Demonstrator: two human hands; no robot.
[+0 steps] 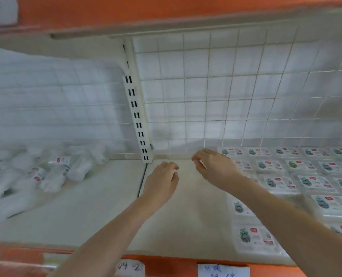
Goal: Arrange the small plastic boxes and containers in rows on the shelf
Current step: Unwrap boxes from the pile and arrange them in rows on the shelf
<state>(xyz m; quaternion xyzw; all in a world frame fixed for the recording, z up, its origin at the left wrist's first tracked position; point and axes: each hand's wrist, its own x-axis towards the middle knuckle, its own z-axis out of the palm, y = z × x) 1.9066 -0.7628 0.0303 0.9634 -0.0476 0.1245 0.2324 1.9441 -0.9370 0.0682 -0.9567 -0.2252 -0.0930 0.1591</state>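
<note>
Here, two bare forearms reach over a pale, matte shelf (186, 216) toward its back, where a white wire grid panel (206, 96) of square cells stands against a slotted white upright (136, 114). The left hand (162, 180) hovers palm down near the middle of the shelf, fingers loosely bent; nothing can be seen in its grip. The right hand (216, 166) sits just beside it, closer to the grid, its fingers curled downward with thumb and fingertips drawn near each other; the frame is too blurred to tell whether they pinch anything. The flat, clear plastic boxes (298, 166), each rectangular with a white label bearing a teal figure and a red mark, lie in tidy rows filling the shelf's right side, starting just beside the right hand and passing under the right forearm. Well apart, on the left bay, a loose heap of glossy white packets (52, 172) lies jumbled and smeared by motion blur. The shelf's front edge is an orange strip (166, 262) carrying handwritten paper tags (223, 270).
</note>
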